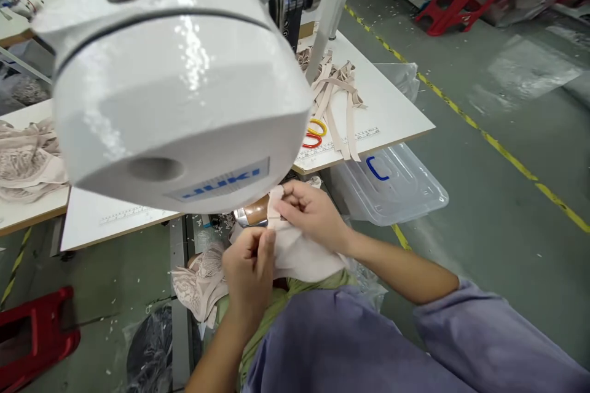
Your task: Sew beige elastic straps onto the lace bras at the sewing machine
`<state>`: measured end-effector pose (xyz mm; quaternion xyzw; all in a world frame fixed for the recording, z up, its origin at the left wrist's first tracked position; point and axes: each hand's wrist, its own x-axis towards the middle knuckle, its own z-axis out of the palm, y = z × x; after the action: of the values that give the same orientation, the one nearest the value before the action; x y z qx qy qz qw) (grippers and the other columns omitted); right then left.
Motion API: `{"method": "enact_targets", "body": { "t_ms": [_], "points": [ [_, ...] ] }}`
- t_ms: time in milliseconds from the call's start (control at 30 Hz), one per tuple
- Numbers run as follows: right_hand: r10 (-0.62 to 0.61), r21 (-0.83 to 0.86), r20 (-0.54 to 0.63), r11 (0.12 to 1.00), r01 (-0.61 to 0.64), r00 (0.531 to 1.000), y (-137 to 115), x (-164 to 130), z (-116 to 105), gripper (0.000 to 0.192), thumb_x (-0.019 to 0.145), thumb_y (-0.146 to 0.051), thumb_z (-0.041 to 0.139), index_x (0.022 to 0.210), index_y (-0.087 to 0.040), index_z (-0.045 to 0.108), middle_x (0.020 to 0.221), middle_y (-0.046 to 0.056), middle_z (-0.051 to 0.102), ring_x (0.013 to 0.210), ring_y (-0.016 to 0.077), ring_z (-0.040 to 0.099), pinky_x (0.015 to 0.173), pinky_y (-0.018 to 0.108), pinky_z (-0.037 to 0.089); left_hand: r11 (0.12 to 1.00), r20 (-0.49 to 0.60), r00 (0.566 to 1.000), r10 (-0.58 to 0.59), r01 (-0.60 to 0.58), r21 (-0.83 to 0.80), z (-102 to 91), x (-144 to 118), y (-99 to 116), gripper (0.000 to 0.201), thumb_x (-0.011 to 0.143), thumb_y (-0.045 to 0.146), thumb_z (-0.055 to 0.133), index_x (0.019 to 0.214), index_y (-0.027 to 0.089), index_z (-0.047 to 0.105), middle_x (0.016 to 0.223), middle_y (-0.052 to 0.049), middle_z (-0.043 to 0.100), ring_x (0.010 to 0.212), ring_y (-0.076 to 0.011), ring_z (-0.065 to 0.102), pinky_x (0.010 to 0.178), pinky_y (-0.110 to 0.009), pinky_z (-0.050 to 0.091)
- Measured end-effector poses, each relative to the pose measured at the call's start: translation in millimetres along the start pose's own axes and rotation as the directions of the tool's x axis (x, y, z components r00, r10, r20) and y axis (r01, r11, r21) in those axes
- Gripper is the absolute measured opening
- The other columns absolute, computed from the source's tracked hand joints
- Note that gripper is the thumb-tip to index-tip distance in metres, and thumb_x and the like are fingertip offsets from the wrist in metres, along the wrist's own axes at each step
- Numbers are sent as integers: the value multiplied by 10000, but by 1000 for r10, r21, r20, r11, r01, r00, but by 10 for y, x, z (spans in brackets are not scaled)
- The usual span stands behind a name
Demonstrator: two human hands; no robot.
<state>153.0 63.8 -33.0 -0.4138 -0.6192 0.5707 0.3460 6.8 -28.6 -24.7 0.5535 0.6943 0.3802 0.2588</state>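
Note:
My left hand (249, 273) and my right hand (311, 212) both pinch a pale pink fabric piece (299, 255) with a narrow strap (275, 204) standing up between the fingers. They hold it just below the head of a white sewing machine (170, 73), which hides the needle area. A lacy beige garment (200, 285) hangs below my left hand, over my lap.
White table (391, 110) carries a heap of beige straps (334, 95) and coloured rubber bands (316, 134). A clear plastic bin (391, 187) sits under its right edge. Lace pieces (27, 156) lie at left. Red stools (32, 334) stand on the floor.

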Motion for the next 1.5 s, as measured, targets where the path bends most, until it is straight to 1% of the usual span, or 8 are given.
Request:
{"method": "enact_targets", "body": {
  "t_ms": [67, 133, 200, 367, 700, 1133, 1267, 1500],
  "points": [
    [-52, -80, -13, 996, 50, 999, -8, 182, -33, 204, 894, -380, 603, 851, -196, 527, 606, -72, 466, 554, 86, 411, 561, 234, 327, 969, -78, 987, 139, -120, 216, -27, 34, -115, 226, 953, 385, 576, 1005, 200, 695, 558, 43, 594, 496, -106, 530, 519, -227, 353],
    [-91, -135, 6, 987, 91, 996, 6, 346, -65, 183, 882, -347, 601, 836, -196, 510, 587, -80, 458, 558, 85, 410, 573, 239, 315, 882, -57, 952, 302, -256, 396, -49, 77, -215, 254, 957, 331, 572, 1130, 209, 713, 556, 28, 621, 502, -116, 541, 531, -242, 336],
    [-126, -176, 48, 975, 133, 991, 20, 478, -89, 149, 879, -329, 584, 852, -197, 519, 582, -77, 471, 575, 98, 435, 594, 247, 328, 811, -13, 924, 383, -330, 483, -65, 125, -268, 279, 976, 299, 529, 1147, 214, 733, 567, 7, 649, 509, -124, 549, 535, -252, 328],
    [-175, -241, 111, 950, 197, 978, -8, 671, -94, 122, 881, -320, 572, 917, -204, 563, 597, -61, 514, 626, 134, 487, 692, 289, 380, 785, -30, 933, 358, -283, 552, -110, 225, -245, 291, 982, 323, 528, 1156, 236, 743, 747, -24, 762, 553, -128, 597, 548, -244, 341],
    [-185, -285, 108, 936, 208, 977, -86, 712, -66, 90, 879, -266, 541, 937, -207, 578, 619, -21, 479, 684, 188, 519, 654, 300, 374, 764, -35, 924, 381, -293, 575, -142, 259, -269, 244, 964, 320, 554, 999, 240, 782, 722, -31, 759, 574, -152, 620, 541, -248, 322],
    [-165, -259, 128, 946, 194, 978, -48, 757, -62, 124, 884, -320, 558, 934, -211, 588, 584, -44, 497, 606, 160, 476, 613, 280, 367, 749, -21, 918, 396, -309, 586, -168, 264, -229, 250, 960, 329, 554, 1015, 250, 785, 608, -26, 704, 519, -153, 569, 509, -260, 274],
    [-153, -274, 129, 944, 184, 980, -84, 756, -70, 190, 892, -339, 569, 1008, -197, 620, 624, -43, 535, 618, 148, 500, 629, 277, 382, 716, -2, 908, 419, -329, 616, -220, 257, -221, 248, 959, 311, 551, 1016, 240, 781, 584, -24, 675, 506, -149, 524, 502, -263, 240],
    [-174, -225, 95, 955, 192, 980, 35, 755, -112, 176, 900, -357, 576, 969, -202, 619, 631, -69, 480, 620, 104, 445, 617, 240, 317, 650, 24, 896, 444, -340, 680, -244, 279, -300, 273, 960, 326, 566, 1159, 244, 735, 593, -15, 639, 552, -159, 523, 505, -264, 233]
  ]
}}
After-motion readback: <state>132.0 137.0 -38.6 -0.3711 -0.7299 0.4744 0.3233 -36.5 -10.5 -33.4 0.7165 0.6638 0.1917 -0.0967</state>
